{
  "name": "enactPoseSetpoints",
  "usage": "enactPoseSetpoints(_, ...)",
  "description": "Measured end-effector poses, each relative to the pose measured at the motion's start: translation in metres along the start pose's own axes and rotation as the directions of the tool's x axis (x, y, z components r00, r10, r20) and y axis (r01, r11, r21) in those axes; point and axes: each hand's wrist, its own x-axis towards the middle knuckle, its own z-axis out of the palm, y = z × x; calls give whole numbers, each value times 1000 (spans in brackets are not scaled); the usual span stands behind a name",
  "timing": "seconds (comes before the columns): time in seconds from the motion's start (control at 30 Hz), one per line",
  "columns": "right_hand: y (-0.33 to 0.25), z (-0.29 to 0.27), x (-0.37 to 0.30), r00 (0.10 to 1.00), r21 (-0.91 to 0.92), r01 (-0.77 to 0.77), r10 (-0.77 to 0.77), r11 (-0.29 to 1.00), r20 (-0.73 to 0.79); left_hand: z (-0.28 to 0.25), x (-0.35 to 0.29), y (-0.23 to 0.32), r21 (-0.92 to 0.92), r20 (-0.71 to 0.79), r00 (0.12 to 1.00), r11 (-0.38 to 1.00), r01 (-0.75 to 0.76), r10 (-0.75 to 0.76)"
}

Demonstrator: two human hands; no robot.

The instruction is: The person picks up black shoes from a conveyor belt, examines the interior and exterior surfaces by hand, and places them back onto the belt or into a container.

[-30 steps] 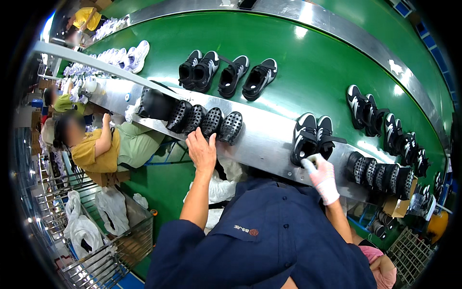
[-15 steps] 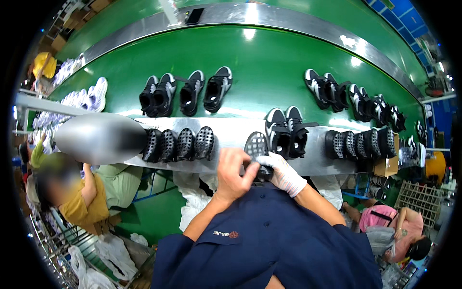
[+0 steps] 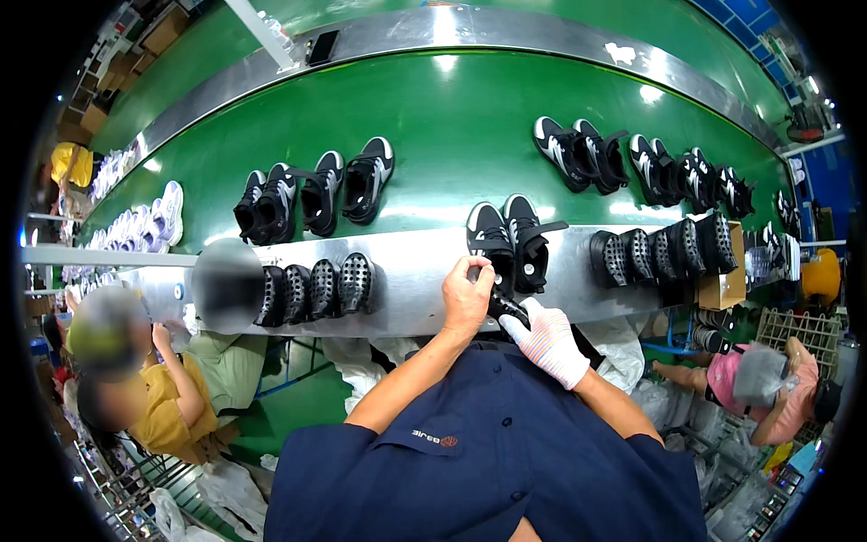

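My gloved right hand (image 3: pixel 549 341) grips a black perforated shoe-shaped form (image 3: pixel 508 309), which is tilted and mostly hidden by my fingers, low at the bench's near edge. My bare left hand (image 3: pixel 468 294) is closed in a pinch just left of and above it, against the side of a black and grey shoe (image 3: pixel 489 229). What its fingertips hold is too small to make out. Beside that shoe stands a matching shoe (image 3: pixel 524 237), its dark strap sticking out to the right. Both shoes point away from me, and their openings face me.
A metal ledge (image 3: pixel 415 307) runs along the green conveyor (image 3: pixel 461 117). Several black perforated forms (image 3: pixel 323 289) stand left, with more forms (image 3: pixel 639 256) right near a cardboard box (image 3: pixel 731 271). Black shoes (image 3: pixel 368 181) stand beyond. Seated co-workers (image 3: pixel 172 397) flank me.
The perforated form has turned from showing its holed face to lying lower and tilted. My left hand has moved up and right toward the shoe. The whole view has shifted slightly.
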Motion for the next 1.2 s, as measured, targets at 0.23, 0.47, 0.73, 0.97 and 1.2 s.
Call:
enactPoseSetpoints(0.23,14,-34,32,966,-316,-174,223,933,126,8,35,-23,600,173,877,658,-455,449)
enactPoseSetpoints(0.47,33,51,86,999,-340,-35,30,940,-20,21,54,-33,488,489,771,605,-630,408)
enactPoseSetpoints(0.73,48,81,94,973,-322,128,-182,938,-143,-7,72,-31,401,530,772,699,-592,350)
enactPoseSetpoints(0.97,39,65,74,900,-77,-13,-22,997,-434,-27,53,-41,649,304,926,663,-373,224)
enactPoseSetpoints(1.2,43,74,116,978,-114,-194,184,974,-97,7,49,-68,721,221,973,660,-212,71)
